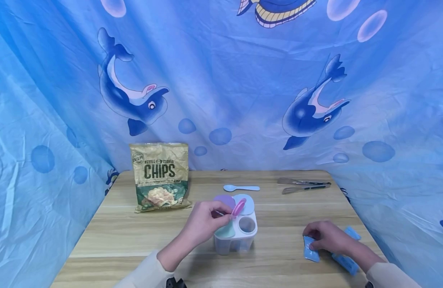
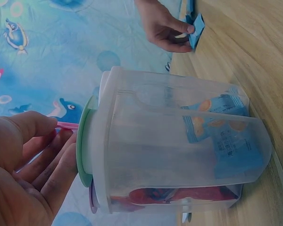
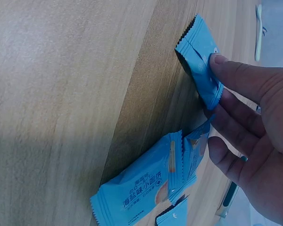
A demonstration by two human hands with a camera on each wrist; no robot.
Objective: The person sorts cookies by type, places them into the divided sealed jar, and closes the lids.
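Note:
My left hand (image 1: 208,219) pinches a pink lid (image 1: 238,208) over a clear plastic container (image 1: 236,244) with a white top. Purple (image 1: 224,200), light blue (image 1: 245,204) and green (image 1: 226,231) lids cover three of its round openings; the front right opening (image 1: 247,224) is uncovered. In the left wrist view, blue snack packets (image 2: 238,150) and red packaging (image 2: 179,194) show through the walls. My right hand (image 1: 329,237) pinches a small blue snack packet (image 3: 199,61) between thumb and fingers, close above the table. Other blue packets (image 3: 141,181) lie beside that hand.
A chips bag (image 1: 162,176) stands at the back left of the wooden table (image 1: 110,240). Behind the container lies a light blue spoon (image 1: 241,188). Tongs (image 1: 303,185) lie at the back right. A blue dolphin-print curtain (image 1: 236,88) hangs around the table.

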